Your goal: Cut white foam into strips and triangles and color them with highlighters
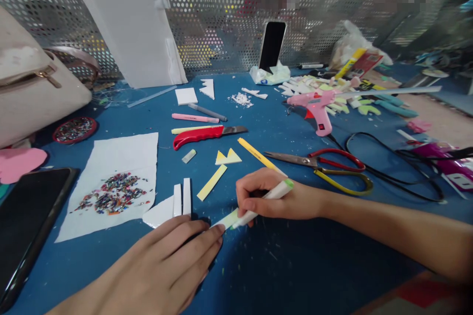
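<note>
My right hand (269, 196) is closed round a white marker (278, 191) with a green end, its lower tip down at a narrow strip (228, 218). The strip is white with a pale green tint toward its right end. My left hand (173, 256) lies low over the table, its fingertips pinning the strip's left end; its thumb is hidden. Just beyond those fingers are a white cut piece (161, 210) and two upright-looking white strips (186, 196). A pale yellow strip (212, 183) and a yellow-tinted zigzag piece (228, 157) lie farther out.
A red-handled knife (197, 136), scissors (314, 160), an orange marker (258, 154) and a pink glue gun (314, 103) with a trailing black cable lie beyond my hands. Paper (121, 152) with loose sequins and a phone (33, 226) are at left. Another phone (272, 47) stands behind.
</note>
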Demonstrator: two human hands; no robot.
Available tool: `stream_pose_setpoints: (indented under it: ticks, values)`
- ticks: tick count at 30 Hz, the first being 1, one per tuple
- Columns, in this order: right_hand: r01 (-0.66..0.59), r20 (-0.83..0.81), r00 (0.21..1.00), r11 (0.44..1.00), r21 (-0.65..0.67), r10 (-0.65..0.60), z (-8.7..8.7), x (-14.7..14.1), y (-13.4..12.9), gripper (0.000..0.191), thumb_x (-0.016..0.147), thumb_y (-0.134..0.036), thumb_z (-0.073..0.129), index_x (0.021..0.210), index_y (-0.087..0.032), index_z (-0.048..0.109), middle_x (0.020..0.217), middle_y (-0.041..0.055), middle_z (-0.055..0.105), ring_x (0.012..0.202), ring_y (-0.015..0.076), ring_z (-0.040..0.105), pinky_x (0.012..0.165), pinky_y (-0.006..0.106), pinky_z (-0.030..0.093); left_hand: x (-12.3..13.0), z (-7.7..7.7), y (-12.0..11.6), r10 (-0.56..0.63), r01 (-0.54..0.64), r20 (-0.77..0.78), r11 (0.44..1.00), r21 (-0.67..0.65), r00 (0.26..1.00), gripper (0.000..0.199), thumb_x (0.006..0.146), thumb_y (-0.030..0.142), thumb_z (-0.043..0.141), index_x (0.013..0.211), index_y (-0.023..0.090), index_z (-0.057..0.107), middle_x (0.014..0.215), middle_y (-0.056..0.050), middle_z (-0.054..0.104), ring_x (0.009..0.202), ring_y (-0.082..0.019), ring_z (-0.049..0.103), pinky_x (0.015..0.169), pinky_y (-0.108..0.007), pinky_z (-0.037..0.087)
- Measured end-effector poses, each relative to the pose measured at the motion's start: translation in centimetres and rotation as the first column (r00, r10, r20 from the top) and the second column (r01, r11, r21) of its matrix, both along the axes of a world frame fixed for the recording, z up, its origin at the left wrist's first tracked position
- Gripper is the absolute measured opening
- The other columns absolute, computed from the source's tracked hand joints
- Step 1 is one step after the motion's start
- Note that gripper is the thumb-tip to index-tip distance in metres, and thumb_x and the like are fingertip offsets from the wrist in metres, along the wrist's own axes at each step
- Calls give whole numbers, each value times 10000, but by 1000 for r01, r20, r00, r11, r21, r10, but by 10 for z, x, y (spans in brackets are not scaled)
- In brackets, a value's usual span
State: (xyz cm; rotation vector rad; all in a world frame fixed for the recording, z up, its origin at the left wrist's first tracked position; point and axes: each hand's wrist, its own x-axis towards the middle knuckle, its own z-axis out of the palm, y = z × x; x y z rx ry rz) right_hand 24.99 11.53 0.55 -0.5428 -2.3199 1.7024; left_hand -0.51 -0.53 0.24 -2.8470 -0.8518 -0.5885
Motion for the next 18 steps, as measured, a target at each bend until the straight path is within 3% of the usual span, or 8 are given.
stream_pose_setpoints:
  ticks: [13, 18]
  values:
    - [21, 17, 1000, 999, 41, -22, 0, 0, 0, 300, 977, -386, 612, 832, -131, 674, 748, 21, 678, 625, 99, 556, 556, 189, 385, -1, -1, -3, 4, -4, 7, 1000, -22, 1000, 384, 1103, 177, 339, 1238, 169, 699, 1287, 10, 696, 1095, -194, 613, 1001, -338, 434]
    - [44, 3, 999, 999, -3, -44, -1, 0, 0, 272, 975, -377, 616, 883, -129, 675, 757, 20, 673, 622, 93, 551, 547, 177, 389, -1, -1, -2, 0, 0, -6, 999, -36, 1000, 397, 1111, 180, 320, 1244, 168, 695, 1294, 16, 693, 1104, -202, 608, 998, -358, 419]
